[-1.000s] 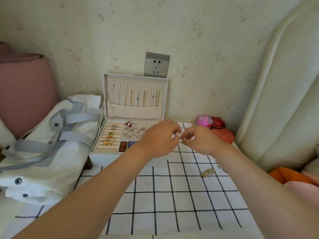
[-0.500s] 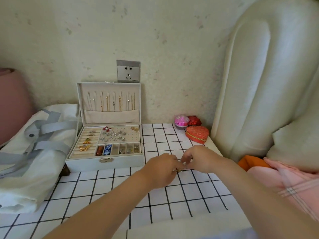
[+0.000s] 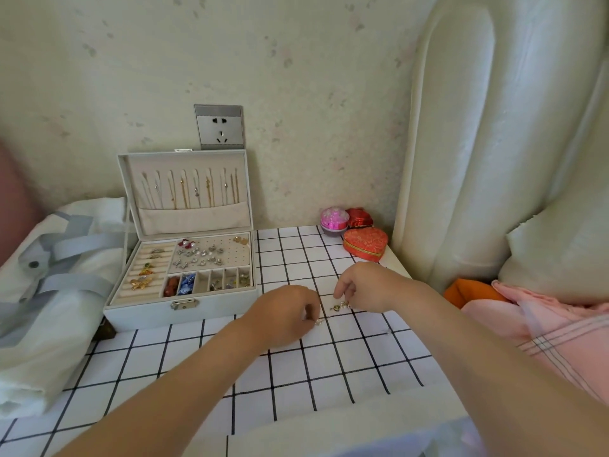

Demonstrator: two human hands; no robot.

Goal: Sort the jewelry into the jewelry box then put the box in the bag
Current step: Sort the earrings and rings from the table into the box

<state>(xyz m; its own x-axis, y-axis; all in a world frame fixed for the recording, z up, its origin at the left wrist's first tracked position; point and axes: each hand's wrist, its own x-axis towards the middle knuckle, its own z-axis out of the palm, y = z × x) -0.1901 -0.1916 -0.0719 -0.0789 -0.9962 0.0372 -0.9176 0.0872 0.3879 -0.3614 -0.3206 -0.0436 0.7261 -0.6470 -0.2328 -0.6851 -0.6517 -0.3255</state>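
The left hand (image 3: 283,316) and right hand (image 3: 370,286) each pinch one gold bracelet (image 3: 337,307), stretched left to right on the table (image 3: 296,374). One jewelry box (image 3: 148,313) stands open.

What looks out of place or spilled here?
Nothing spilled or damaged. One jewelry piece sits outside the open box, pinched by the right hand just above the cloth. A speck lies on the cloth to its right, too small to identify.
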